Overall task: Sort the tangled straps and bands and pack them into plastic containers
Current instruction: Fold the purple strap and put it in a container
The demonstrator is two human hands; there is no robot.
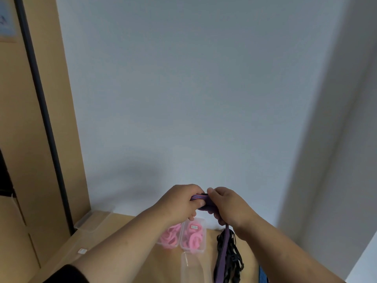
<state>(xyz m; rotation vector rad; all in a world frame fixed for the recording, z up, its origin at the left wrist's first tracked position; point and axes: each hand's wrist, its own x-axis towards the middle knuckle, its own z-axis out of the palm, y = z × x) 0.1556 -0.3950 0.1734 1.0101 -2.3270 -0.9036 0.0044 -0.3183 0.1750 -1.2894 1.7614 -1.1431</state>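
Note:
My left hand and my right hand are raised above the table, and both grip a striped purple strap bunched between them. Its long tail hangs down from my right hand to the table. A tangle of black straps lies under that tail. Two clear plastic containers hold pink bands, the left container and the right container. In front of them stands a clear container with nothing visible inside.
A wooden table fills the bottom of the view, against a pale wall. Clear lids lie at its far left corner. A blue striped strap shows at the bottom right. A wooden cabinet stands on the left.

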